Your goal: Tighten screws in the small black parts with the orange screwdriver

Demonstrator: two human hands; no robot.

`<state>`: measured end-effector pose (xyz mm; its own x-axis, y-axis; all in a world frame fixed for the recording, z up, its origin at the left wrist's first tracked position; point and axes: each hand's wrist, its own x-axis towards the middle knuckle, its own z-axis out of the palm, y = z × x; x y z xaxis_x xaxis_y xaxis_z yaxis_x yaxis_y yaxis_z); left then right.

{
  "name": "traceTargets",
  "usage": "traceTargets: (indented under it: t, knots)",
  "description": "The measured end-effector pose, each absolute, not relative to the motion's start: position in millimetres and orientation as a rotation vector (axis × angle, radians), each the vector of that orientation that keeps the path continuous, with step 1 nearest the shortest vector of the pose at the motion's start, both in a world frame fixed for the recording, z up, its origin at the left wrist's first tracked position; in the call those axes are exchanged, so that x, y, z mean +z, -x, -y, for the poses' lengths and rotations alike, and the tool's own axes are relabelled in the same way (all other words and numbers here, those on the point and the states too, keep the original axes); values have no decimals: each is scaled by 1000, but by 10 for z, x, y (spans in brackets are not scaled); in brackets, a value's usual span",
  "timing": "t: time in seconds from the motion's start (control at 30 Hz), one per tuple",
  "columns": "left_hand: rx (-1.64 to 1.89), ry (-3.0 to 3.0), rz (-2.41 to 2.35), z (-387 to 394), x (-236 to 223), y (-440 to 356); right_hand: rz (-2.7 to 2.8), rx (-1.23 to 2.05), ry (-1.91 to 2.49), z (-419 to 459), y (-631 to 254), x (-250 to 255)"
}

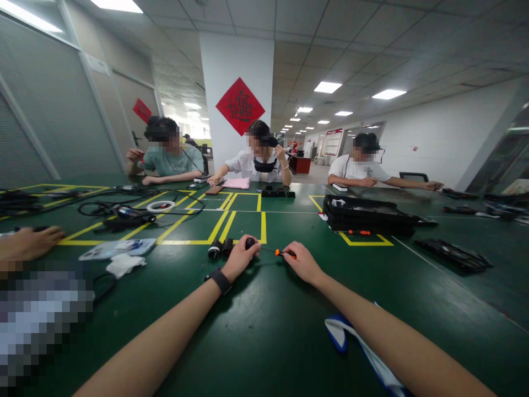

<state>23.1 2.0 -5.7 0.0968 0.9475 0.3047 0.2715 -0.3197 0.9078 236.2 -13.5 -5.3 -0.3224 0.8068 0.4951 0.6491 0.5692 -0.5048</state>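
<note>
My left hand (pixel 239 257), with a black band on its wrist, is closed round a small black part (pixel 250 242) on the green table (pixel 273 325). My right hand (pixel 303 263) pinches the orange-handled screwdriver (pixel 284 253), whose thin shaft points left at the black part. Two black cylindrical pieces (pixel 220 248) lie just left of my left hand, touching the table.
A black laptop-like case (pixel 367 214) lies far right with an orange screwdriver (pixel 359 232) before it. Cables (pixel 124 212), a tape roll (pixel 160 206) and a tissue (pixel 124 263) sit left. Another person's hand (pixel 28 242) rests at the left edge. Three people sit opposite. A blue-white strap (pixel 363 344) lies under my right arm.
</note>
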Motion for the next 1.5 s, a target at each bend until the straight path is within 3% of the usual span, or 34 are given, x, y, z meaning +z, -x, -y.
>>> traceTargets:
  t: [0.33,0.67,1.5]
  knots:
    - [1268,-1678,-1208,-4,-43,-237,2067,451,1082,193,-2341,-29]
    - [1272,-1663,-1225,4,-23,-242,2208,250,1139,135,-2357,-23]
    - [1272,-1633,-1231,-2,-37,-230,2072,313,1095,150,-2365,-46]
